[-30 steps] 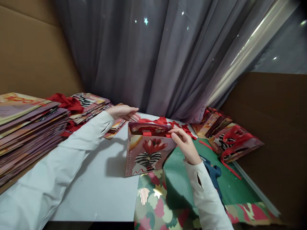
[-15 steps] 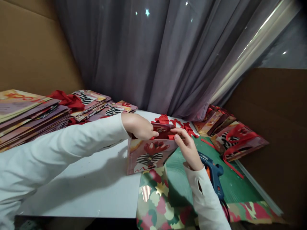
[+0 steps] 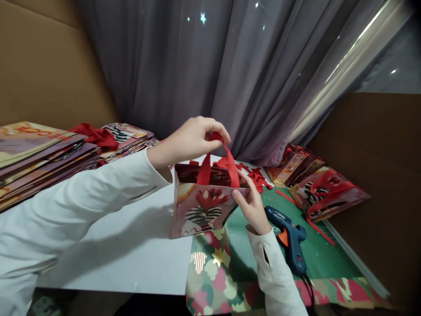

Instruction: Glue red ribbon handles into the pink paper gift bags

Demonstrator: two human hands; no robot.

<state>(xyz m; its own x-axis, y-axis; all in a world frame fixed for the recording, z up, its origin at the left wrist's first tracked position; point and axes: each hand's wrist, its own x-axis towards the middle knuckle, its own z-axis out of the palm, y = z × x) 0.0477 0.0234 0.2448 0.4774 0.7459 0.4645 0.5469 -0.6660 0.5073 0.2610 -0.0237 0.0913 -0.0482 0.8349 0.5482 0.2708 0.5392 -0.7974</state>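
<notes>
A small printed paper gift bag (image 3: 200,210) stands upright in the middle, with a red flower and black-and-white stripes on its front. My left hand (image 3: 197,138) is above the bag, its fingers closed round the top of a red ribbon handle (image 3: 204,170) pulled up into a loop. Both ends of the loop run down to the bag's front rim. My right hand (image 3: 251,204) grips the bag's upper right edge, thumb on the front and fingers at the side. The bag's mouth is open and dark inside.
A blue glue gun (image 3: 289,239) lies on a green mat (image 3: 329,259) to the right. Red ribbon pieces (image 3: 255,173) lie behind the bag. Finished-looking bags (image 3: 329,193) lean at the right. Flat printed stacks (image 3: 42,162) stand at the left on the white table (image 3: 131,259).
My left hand has risen out of the bag's mouth, drawing the red ribbon handle up into a loop. My right hand stays at the bag's right edge.
</notes>
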